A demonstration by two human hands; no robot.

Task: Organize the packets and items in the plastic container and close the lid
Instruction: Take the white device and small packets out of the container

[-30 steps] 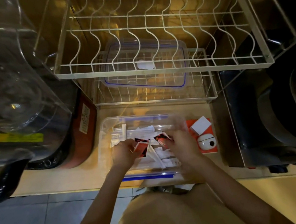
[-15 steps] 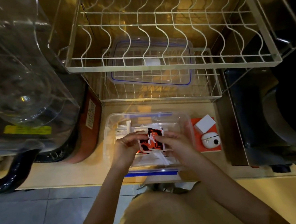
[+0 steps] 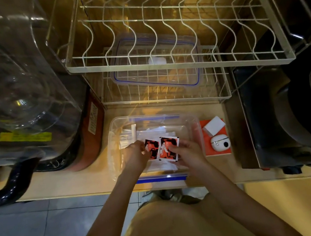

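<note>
A clear plastic container (image 3: 113,136) with blue clips stands open on the counter in front of me. White packets (image 3: 152,132) lie inside it. My left hand (image 3: 136,157) pinches a red and black packet (image 3: 152,148) over the container's middle. My right hand (image 3: 188,153) holds a second red and black packet (image 3: 168,149) right beside the first. The container's clear lid (image 3: 156,77) with a blue seal lies on the lower wire rack behind the container.
A two-tier wire dish rack (image 3: 173,64) stands behind the container. To its right lie an orange card (image 3: 207,148) with a white box (image 3: 213,126) and a white earbud case (image 3: 220,143). A water dispenser (image 3: 15,88) is left, a dark appliance (image 3: 290,107) right.
The packets were fanned apart between my hands, then brought together. Now I hold two red and black packets side by side, flat above the container.
</note>
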